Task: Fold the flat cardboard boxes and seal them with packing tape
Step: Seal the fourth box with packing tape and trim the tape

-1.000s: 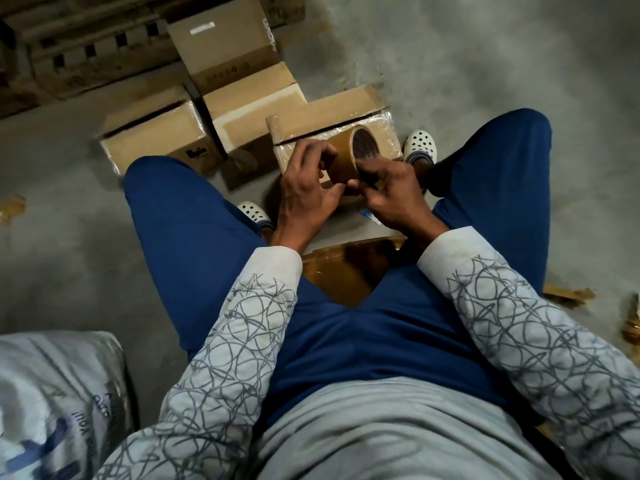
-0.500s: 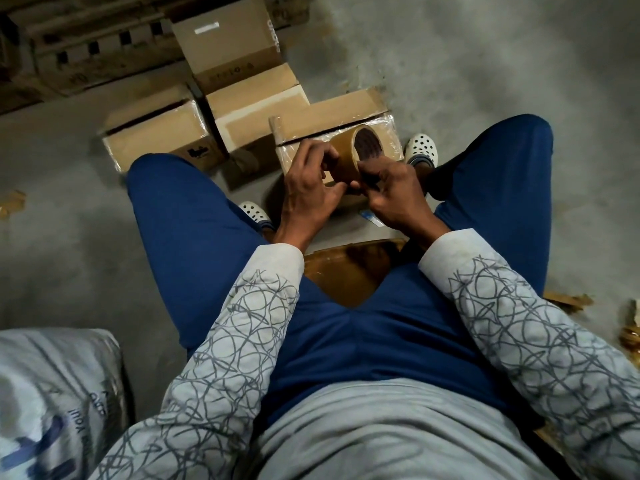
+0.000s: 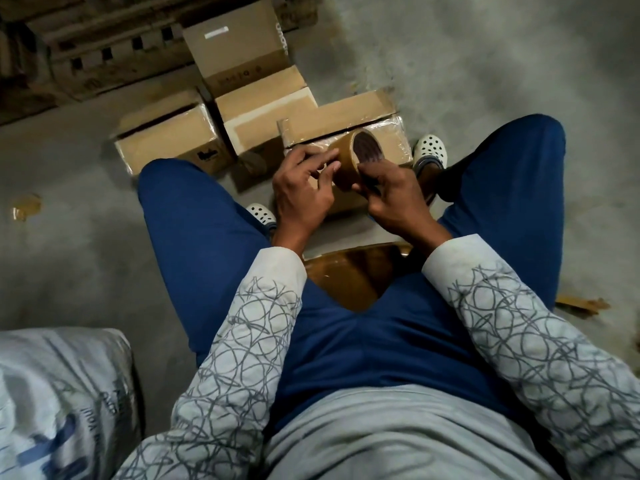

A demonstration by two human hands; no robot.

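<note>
Brown packing tape roll (image 3: pixel 348 166) is held up between the knees of a seated person, above the near edge of a tan cardboard box with clear tape across its seam (image 3: pixel 339 116). The left hand (image 3: pixel 301 199) curls its fingers and thumb against the roll's outer band, gripping it. The right hand (image 3: pixel 394 199) clasps the roll's right rim, its fingers bent round the edge by the dark core. Three more tan cardboard boxes stand on the grey concrete floor (image 3: pixel 485 64) just beyond: one to the left (image 3: pixel 166 143), one in the middle (image 3: pixel 266 102), and one farther back (image 3: pixel 235 46). A pale woven sack (image 3: pixel 52 393) lies at the near left.
</note>
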